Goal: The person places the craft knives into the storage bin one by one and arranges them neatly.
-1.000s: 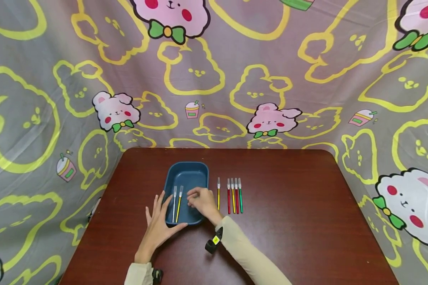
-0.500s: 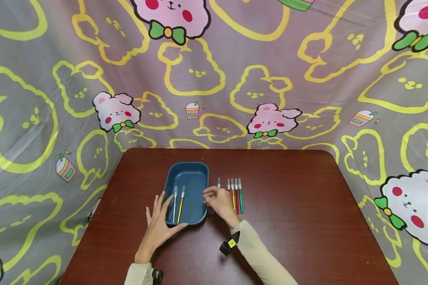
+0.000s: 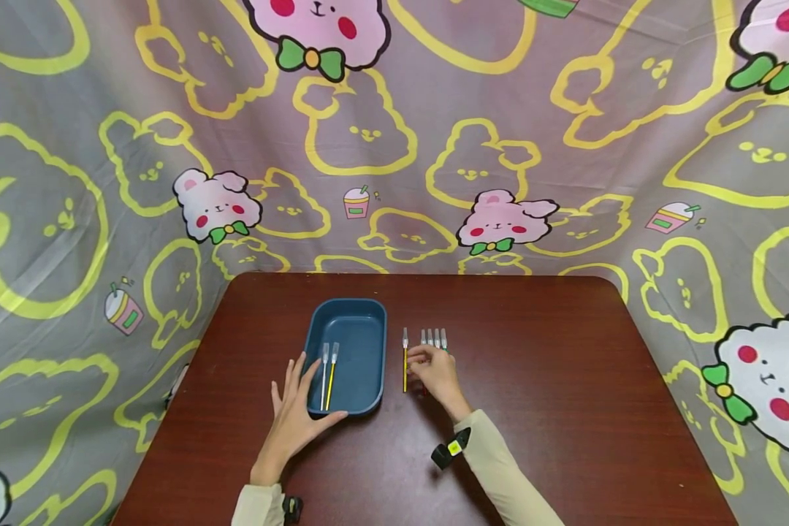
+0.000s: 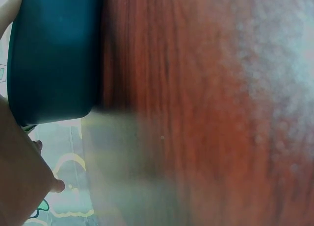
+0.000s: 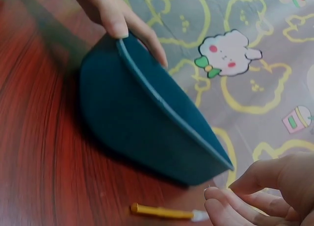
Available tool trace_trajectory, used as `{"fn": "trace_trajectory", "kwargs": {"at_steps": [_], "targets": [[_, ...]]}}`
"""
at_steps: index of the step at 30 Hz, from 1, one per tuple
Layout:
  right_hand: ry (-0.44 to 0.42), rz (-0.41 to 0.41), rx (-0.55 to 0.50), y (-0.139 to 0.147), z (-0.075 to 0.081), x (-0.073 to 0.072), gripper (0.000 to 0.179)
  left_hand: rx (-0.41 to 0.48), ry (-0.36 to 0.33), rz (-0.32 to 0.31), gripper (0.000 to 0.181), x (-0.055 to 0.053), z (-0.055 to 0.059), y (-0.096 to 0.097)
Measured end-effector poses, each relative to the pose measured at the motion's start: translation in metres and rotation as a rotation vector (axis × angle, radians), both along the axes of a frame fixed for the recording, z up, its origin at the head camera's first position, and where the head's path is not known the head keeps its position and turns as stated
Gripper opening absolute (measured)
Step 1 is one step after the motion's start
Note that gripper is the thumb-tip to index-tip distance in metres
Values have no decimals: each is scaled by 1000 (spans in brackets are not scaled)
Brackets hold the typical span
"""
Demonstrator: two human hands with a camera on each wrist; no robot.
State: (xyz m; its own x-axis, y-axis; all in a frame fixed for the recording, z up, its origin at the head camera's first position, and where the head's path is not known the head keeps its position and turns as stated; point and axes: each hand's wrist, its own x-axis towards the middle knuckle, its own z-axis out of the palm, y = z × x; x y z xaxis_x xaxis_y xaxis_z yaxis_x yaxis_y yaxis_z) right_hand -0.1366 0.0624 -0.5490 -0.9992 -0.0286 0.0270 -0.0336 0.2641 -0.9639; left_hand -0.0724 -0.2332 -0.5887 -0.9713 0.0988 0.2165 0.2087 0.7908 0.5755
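Observation:
My left hand [image 3: 289,420] spans the near left corner of a blue plastic tray [image 3: 383,358], fingers spread along the left side and thumb at the near rim. Inside the tray lie a silver craft knife [image 3: 324,383] and a yellow craft knife [image 3: 332,380], both with clear caps. To the right of the tray, my right hand [image 3: 437,374] hovers with fingers loosely bent and nothing visible between them. Its fingertips are close beside another yellow craft knife [image 3: 405,376], whose handle shows in the right wrist view. Behind this hand, several more capped knives [image 3: 430,337] are mostly hidden.
Everything stands on a reddish-brown wooden table [image 3: 532,365]. A patterned cloth [image 3: 394,146] with cartoon bears hangs around its back and sides. The tray's raised wall [image 5: 137,123] separates the knives inside from those on the table.
My right hand has drawn back from over the tray, moving right past the single yellow craft knife to the row of knives. The yellow knife in the tray shifted slightly. My left hand stays put.

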Motion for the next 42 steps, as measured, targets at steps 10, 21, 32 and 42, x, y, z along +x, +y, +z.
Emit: {"fn": "trace_trajectory", "kwargs": {"at_steps": [10,21,32,42], "targets": [[-41,-70,24,25,-15,0,22,10,-8,-7,112,1,0,1],[-45,-142,63,48,-30,-2,17,8,-13,-6,111,2,2,2],[-66,-228,204,61,-36,-2,19,2,-12,0,112,0,2,2],[-69,-281,302,64,-40,-2,16,-1,1,2,111,0,1,2]]}}
